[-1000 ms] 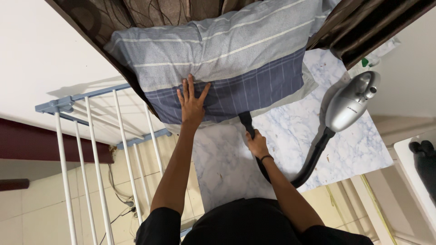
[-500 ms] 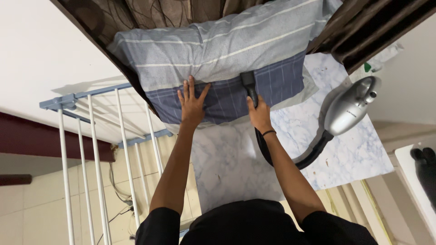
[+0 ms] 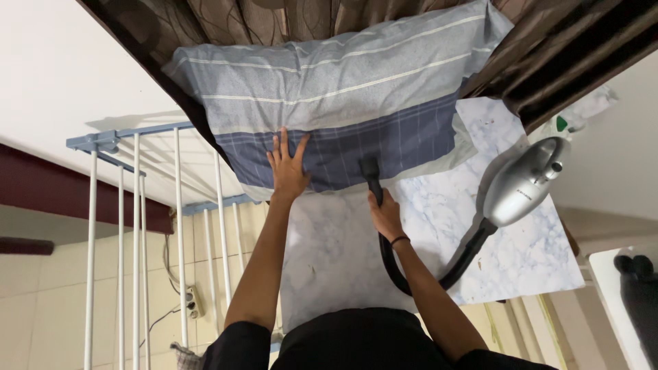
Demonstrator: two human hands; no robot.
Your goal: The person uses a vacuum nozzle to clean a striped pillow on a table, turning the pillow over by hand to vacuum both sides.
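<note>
A blue and grey striped pillow (image 3: pixel 343 89) lies on a marble-patterned surface (image 3: pixel 336 247). My left hand (image 3: pixel 288 168) rests flat on the pillow's near dark-blue band, fingers spread. My right hand (image 3: pixel 385 214) grips a black vacuum nozzle (image 3: pixel 372 175) whose tip touches the pillow's near edge. A black hose (image 3: pixel 439 270) curves from the nozzle to a silver handheld vacuum cleaner (image 3: pixel 521 181) sitting on the surface at the right.
A white and blue drying rack (image 3: pixel 137 226) stands to the left. Brown patterned curtains (image 3: pixel 274 17) hang behind the pillow. A power strip (image 3: pixel 194 301) lies on the tiled floor. A dark object (image 3: pixel 637 288) lies at the far right.
My right hand pushed the nozzle up onto the pillow's dark band, then drew it back to the near edge. My left hand stayed pressed on the pillow.
</note>
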